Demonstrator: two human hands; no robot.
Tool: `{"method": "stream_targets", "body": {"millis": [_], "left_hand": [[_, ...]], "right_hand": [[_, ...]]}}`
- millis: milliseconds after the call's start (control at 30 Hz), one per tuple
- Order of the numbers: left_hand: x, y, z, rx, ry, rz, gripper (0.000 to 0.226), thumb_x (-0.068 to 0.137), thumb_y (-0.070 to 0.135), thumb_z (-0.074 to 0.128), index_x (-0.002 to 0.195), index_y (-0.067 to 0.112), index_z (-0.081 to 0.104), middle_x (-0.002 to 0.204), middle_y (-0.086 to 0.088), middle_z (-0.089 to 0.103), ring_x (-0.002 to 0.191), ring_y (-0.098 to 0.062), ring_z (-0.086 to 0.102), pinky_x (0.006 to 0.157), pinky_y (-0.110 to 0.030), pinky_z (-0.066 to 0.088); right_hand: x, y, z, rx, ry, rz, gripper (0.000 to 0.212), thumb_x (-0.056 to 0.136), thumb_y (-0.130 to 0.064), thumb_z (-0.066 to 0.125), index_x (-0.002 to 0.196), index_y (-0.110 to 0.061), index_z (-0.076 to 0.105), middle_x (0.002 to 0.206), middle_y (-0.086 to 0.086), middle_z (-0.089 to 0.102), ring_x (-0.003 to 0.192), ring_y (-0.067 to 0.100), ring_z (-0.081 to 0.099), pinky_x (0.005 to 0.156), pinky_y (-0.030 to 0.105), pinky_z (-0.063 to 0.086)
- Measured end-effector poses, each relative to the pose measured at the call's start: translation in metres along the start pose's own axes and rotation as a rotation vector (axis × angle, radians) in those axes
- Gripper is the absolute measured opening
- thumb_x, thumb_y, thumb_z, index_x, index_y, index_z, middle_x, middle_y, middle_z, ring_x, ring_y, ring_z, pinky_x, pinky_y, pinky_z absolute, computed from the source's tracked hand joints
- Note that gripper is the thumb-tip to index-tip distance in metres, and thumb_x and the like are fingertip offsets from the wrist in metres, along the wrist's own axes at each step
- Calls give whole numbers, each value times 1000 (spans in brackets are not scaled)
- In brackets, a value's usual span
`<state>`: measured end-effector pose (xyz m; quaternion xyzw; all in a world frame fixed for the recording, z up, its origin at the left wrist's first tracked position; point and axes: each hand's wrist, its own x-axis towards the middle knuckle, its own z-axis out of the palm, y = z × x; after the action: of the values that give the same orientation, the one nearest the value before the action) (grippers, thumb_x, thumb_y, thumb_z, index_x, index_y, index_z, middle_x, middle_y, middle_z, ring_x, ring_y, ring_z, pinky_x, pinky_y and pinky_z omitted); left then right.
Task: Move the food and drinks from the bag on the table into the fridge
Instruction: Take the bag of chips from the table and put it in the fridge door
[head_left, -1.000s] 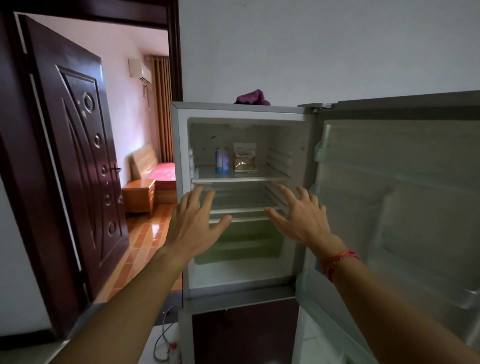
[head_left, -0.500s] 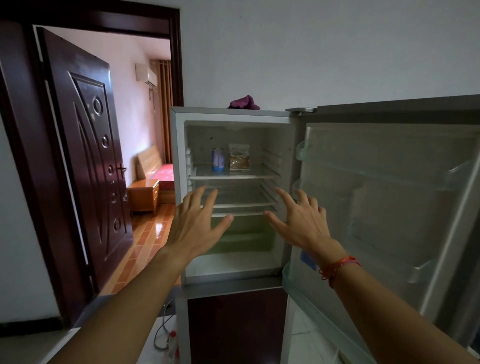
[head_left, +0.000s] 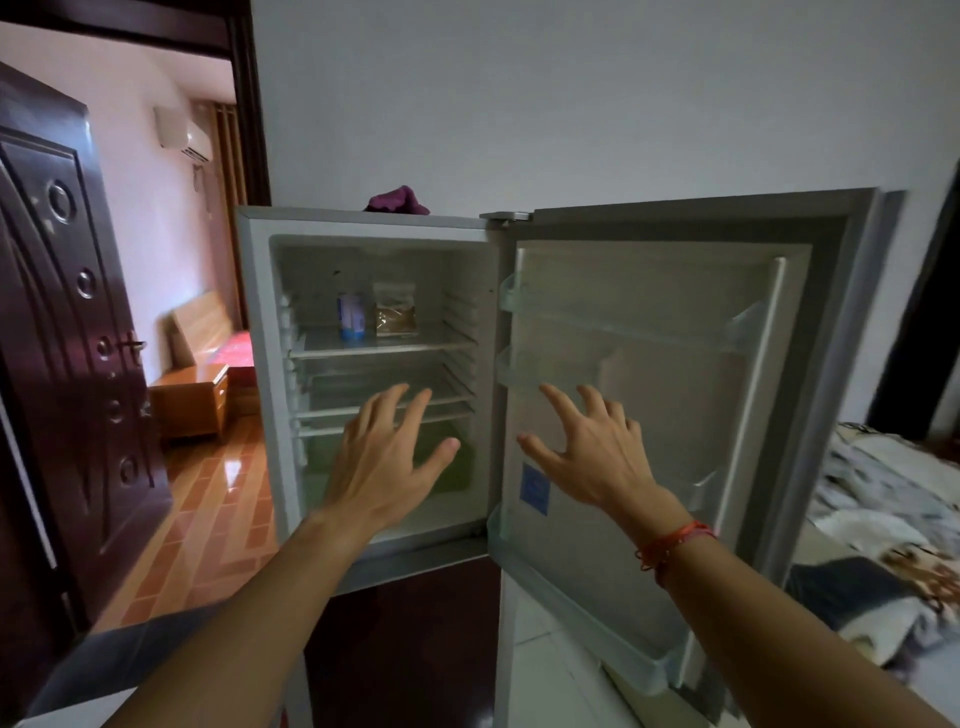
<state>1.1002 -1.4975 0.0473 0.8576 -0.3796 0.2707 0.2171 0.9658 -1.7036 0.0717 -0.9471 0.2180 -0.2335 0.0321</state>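
Observation:
The fridge (head_left: 260, 364) stands open ahead of me, its door (head_left: 810, 364) swung out to the right. On the top shelf stand a blue and white can (head_left: 351, 317) and a clear packet of brown food (head_left: 396, 310). The lower shelves look bare, and a green drawer sits at the bottom. My left hand (head_left: 384, 462) is raised in front of the lower shelves, fingers spread, holding nothing. My right hand (head_left: 592, 457) hovers in front of the inside of the door, also spread and empty; a red cord circles its wrist. The bag and the table are out of view.
A purple cloth (head_left: 397, 200) lies on top of the fridge. To the left an open dark wooden door (head_left: 67, 338) leads to a room with a shiny orange floor and a wooden cabinet (head_left: 189, 400). A bed with rumpled blankets (head_left: 893, 530) is at the right.
The view has swung right and back, so the whole fridge door and the bed now show. Both hands stay open and raised; the right hand now sits before the door's inner side.

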Motion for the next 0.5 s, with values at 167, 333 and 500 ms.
{"method": "stream_targets", "body": {"millis": [167, 333, 500], "left_hand": [[13, 45, 21, -120, -44, 84, 84, 83, 73, 23, 149, 22, 35, 154, -7, 31, 140, -24, 30, 110, -45, 34], [31, 90, 44, -252, -70, 221, 84, 84, 71, 27, 148, 18, 39, 152, -9, 36, 139, -26, 32, 109, -45, 35], [43, 130, 72, -361, -134, 394, 83, 84, 69, 30, 146, 16, 43, 150, -12, 39, 138, -29, 34, 108, -47, 36]], "right_hand": [[-27, 40, -21, -83, 21, 132, 78, 91, -76, 38, 157, -42, 15, 163, 13, 22, 144, 37, 30, 113, 52, 31], [-55, 74, -46, -174, 61, 295, 77, 91, -75, 39, 157, -43, 16, 163, 12, 24, 144, 37, 31, 114, 50, 31], [-91, 98, -62, -245, 56, 464, 79, 91, -75, 40, 158, -42, 14, 164, 14, 21, 147, 38, 27, 115, 54, 30]]}}
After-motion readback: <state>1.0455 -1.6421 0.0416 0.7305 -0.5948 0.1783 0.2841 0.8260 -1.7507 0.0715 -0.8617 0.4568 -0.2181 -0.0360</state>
